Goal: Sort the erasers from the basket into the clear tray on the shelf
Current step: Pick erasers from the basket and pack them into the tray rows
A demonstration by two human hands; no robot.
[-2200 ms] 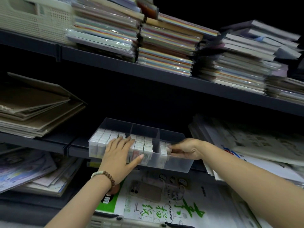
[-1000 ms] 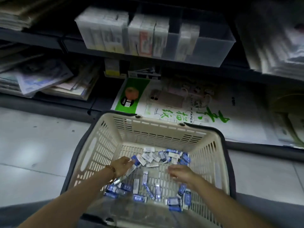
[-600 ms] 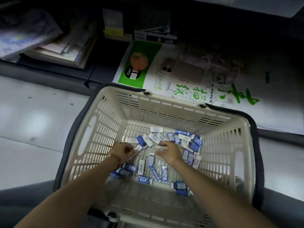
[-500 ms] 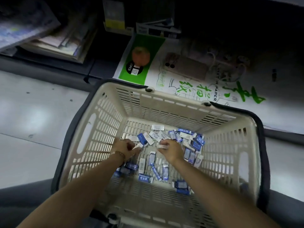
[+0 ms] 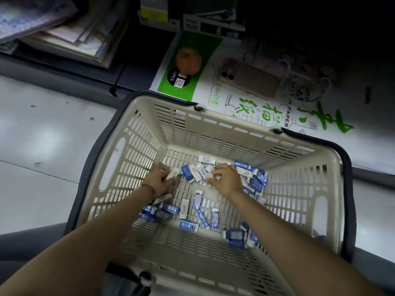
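head | basket [image 5: 149, 133] is set on the floor [image 5: 42, 146] | erasers [image 5: 197, 201] are scattered over basket bottom | white eraser [image 5: 172, 174] is gripped by left hand [image 5: 159, 181], toward basket's left wall | second eraser [image 5: 210, 177] is pinched by right hand [image 5: 226, 178], mid-basket | paper pack [image 5: 186, 86] is laid beyond basket's far rim

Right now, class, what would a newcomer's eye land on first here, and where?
A cream slatted basket fills the centre of the view, its floor strewn with small blue-and-white erasers. Inside it, the left hand and the right hand each grip erasers near the far wall. Beyond the basket lies a sketch paper pack with bright green lettering.
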